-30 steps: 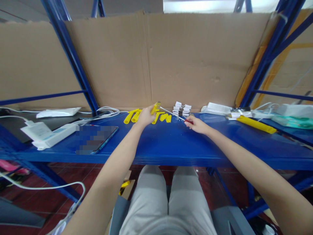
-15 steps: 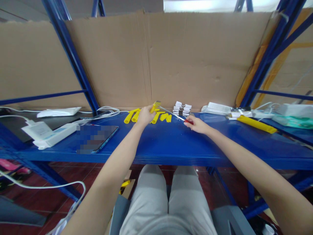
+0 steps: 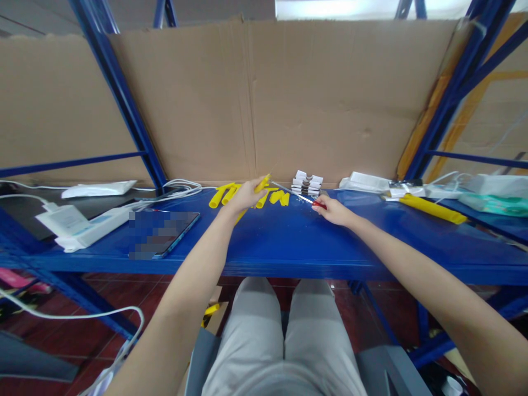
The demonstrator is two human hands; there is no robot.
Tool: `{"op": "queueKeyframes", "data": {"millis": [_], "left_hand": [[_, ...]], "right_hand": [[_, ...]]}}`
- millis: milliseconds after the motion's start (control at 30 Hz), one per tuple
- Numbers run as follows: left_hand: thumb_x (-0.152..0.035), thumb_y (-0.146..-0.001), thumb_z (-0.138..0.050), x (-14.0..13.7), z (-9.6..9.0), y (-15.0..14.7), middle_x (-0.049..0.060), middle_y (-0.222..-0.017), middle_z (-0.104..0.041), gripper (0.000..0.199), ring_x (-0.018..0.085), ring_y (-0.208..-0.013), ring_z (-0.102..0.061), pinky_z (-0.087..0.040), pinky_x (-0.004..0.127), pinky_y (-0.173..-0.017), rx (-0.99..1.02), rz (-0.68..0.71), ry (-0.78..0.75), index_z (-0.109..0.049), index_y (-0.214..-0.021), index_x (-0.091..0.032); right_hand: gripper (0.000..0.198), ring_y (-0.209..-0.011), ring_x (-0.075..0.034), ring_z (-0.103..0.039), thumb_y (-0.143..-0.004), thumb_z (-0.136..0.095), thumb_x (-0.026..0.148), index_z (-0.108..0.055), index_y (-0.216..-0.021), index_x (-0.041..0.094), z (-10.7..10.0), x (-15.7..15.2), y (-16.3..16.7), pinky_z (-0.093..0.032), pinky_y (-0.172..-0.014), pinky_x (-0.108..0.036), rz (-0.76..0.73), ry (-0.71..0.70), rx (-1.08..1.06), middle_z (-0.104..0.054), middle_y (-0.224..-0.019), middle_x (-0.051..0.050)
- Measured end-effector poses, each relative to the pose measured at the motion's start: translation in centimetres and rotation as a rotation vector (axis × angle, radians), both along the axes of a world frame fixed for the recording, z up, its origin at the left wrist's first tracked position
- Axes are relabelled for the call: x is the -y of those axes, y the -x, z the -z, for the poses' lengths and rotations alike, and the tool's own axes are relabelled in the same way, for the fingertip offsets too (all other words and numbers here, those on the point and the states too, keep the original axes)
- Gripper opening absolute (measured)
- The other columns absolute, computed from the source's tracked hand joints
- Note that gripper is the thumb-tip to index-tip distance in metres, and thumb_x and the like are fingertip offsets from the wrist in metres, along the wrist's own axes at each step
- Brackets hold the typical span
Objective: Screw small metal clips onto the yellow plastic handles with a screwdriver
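Closed around a long yellow strip or tube [image 3: 263, 183] is my left hand [image 3: 244, 197], near the back of the blue shelf [image 3: 284, 242]. The yellow piece's upper end sticks out past my fingers, and its lower end shows beneath the hand. My right hand [image 3: 336, 212] grips the red handle of a screwdriver [image 3: 303, 198] with a long thin metal shaft. The shaft points left and its tip is close to the upper end of the yellow piece; I cannot tell whether they touch. Several yellow tubes [image 3: 218, 196] and short yellow pieces [image 3: 280, 197] lie behind and beside my left hand.
Bundled white slips with dark clips [image 3: 307, 183] lie at the back. To the left are a tablet or phone [image 3: 177, 234], a white power strip [image 3: 97, 228] and cables. A yellow tube [image 3: 433, 209] and white packages [image 3: 365, 182] lie right. Cardboard [image 3: 313, 99] stands behind.
My left hand has turned, and the yellow piece's upper end has tilted to the right; its lower end now shows below the hand. The right hand and screwdriver have barely moved.
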State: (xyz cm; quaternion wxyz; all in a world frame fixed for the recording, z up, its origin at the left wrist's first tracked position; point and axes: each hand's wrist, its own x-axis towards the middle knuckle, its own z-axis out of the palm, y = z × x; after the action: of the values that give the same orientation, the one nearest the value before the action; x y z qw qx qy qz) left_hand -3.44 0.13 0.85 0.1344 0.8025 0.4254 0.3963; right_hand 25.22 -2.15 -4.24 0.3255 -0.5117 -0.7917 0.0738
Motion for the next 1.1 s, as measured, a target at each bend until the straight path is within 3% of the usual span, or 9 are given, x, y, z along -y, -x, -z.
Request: {"op": "queueKeyframes", "data": {"millis": [100, 167, 333, 400, 633, 867, 1000, 1100], "left_hand": [[-0.025, -0.081, -0.052, 0.4, -0.1, 0.0, 0.004, -0.077, -0.067, 0.042, 0.008, -0.046, -0.052, -0.045, 0.021, -0.052, -0.041, 0.036, 0.079, -0.054, -0.121, -0.012], [-0.025, -0.082, -0.05, 0.5, -0.3, -0.1, 0.004, -0.072, -0.066, 0.039, 0.01, -0.046, -0.054, -0.045, 0.022, -0.053, -0.061, -0.017, 0.075, -0.056, -0.118, -0.011], [-0.015, -0.076, -0.048, 0.4, -0.6, -0.6, 0.01, -0.091, -0.069, 0.034, 0.019, -0.079, -0.064, -0.049, 0.026, -0.072, -0.055, -0.15, -0.025, -0.061, -0.107, -0.007], [-0.014, -0.075, -0.047, 0.2, -0.6, -0.6, 0.011, -0.094, -0.069, 0.033, 0.02, -0.084, -0.064, -0.049, 0.026, -0.074, -0.026, -0.162, -0.037, -0.062, -0.104, -0.006], [-0.02, -0.076, -0.048, -0.4, -0.4, -0.6, 0.009, -0.082, -0.069, 0.024, 0.018, -0.071, -0.062, -0.047, 0.024, -0.059, 0.055, -0.182, -0.01, -0.062, -0.091, -0.007], [-0.019, -0.074, -0.048, -1.0, 0.0, -0.5, 0.008, -0.08, -0.069, 0.021, 0.018, -0.073, -0.061, -0.047, 0.024, -0.063, 0.071, -0.189, -0.059, -0.062, -0.086, -0.009], [-0.019, -0.075, -0.048, -1.3, 0.2, -0.5, 0.006, -0.076, -0.068, 0.02, 0.018, -0.07, -0.06, -0.046, 0.024, -0.062, 0.069, -0.186, -0.079, -0.062, -0.084, -0.009], [-0.019, -0.075, -0.049, -1.3, 0.2, -0.6, 0.005, -0.073, -0.067, 0.018, 0.017, -0.067, -0.059, -0.045, 0.023, -0.06, 0.068, -0.193, -0.095, -0.062, -0.082, -0.01]], "right_hand": [[0.019, -0.064, -0.016, -0.054, -0.083, -0.048, 0.039, -0.046, -0.08, 0.021, 0.0, 0.0, 0.0, -0.042, -0.061, -0.029, -0.004, -0.014, -0.004, -0.059, -0.069, -0.002], [0.02, -0.063, -0.016, -0.054, -0.083, -0.048, 0.041, -0.046, -0.079, 0.021, 0.1, -0.1, -0.1, -0.042, -0.061, -0.028, -0.015, -0.012, -0.017, -0.059, -0.067, -0.002], [0.019, -0.059, -0.015, -0.053, -0.083, -0.048, 0.039, -0.045, -0.078, 0.021, 0.0, -0.2, 0.0, -0.041, -0.058, -0.028, -0.022, 0.041, -0.034, -0.058, -0.063, -0.001], [0.017, -0.057, -0.015, -0.053, -0.083, -0.048, 0.037, -0.044, -0.077, 0.021, 0.0, -0.1, 0.2, -0.04, -0.057, -0.028, -0.007, 0.049, -0.022, -0.058, -0.063, -0.001], [0.018, -0.063, -0.016, -0.055, -0.084, -0.047, 0.038, -0.049, -0.08, 0.02, -0.3, 0.1, 0.4, -0.042, -0.061, -0.028, -0.021, 0.024, -0.015, -0.059, -0.066, -0.002], [0.028, -0.059, -0.015, -0.051, -0.086, -0.041, 0.043, -0.05, -0.072, 0.02, -0.4, 0.1, 0.4, -0.041, -0.059, -0.027, -0.09, 0.026, 0.002, -0.054, -0.062, -0.001], [0.024, -0.064, -0.015, -0.052, -0.079, -0.052, 0.044, -0.048, -0.077, 0.021, 0.1, -0.2, 0.3, -0.042, -0.061, -0.028, -0.074, -0.06, -0.063, -0.057, -0.069, -0.001], [0.023, -0.067, -0.016, -0.054, -0.079, -0.053, 0.042, -0.05, -0.082, 0.02, 0.2, -0.3, 0.3, -0.044, -0.065, -0.029, -0.059, -0.046, -0.086, -0.059, -0.075, -0.003]]}}
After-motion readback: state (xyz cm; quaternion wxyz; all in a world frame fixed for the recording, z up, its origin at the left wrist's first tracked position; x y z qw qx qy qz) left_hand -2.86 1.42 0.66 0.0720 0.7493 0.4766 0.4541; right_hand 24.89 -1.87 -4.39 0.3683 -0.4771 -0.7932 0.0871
